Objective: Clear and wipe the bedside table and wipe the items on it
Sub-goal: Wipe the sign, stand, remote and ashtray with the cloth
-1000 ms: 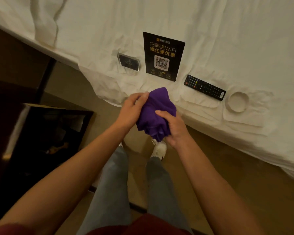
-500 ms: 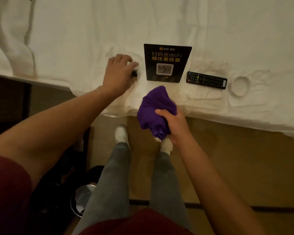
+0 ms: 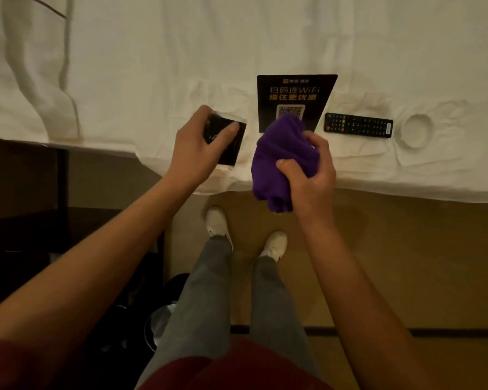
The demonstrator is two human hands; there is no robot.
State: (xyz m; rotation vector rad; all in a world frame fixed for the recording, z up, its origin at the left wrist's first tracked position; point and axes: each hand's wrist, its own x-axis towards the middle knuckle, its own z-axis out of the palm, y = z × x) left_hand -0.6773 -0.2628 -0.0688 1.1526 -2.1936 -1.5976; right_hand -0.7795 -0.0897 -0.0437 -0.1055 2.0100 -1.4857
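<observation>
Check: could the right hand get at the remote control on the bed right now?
Probably yes: the remote control lies uncovered on the sheet beside the right hand, nothing between them, but that hand holds the purple cloth.

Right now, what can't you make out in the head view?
- Small black plaque: its face, covered by the left hand and blurred.
- WiFi card: QR code, partly hidden behind the purple cloth in the right hand.
- Remote: button labels too small.
</observation>
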